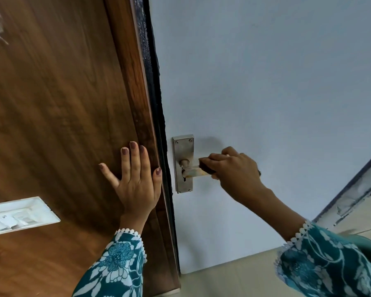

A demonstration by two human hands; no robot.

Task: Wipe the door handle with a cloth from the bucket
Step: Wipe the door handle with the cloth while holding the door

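A metal lever door handle [192, 170] sticks out of a steel backplate [183, 151] on a pale blue-white door [266, 82]. The lever looks rusty near its outer end. My right hand [234, 170] is closed around the outer end of the lever, and a small dark piece of cloth [206, 167] shows under the fingers, pressed on the lever. My left hand [135, 179] lies flat with fingers spread on the brown wooden panel [51, 114] left of the door's edge. No bucket is in view.
A black strip [156, 103] runs along the edge between the wooden panel and the door. A white switch plate [19, 214] is set in the wood at lower left. Beige floor [234, 279] and a scuffed skirting [356, 194] show at lower right.
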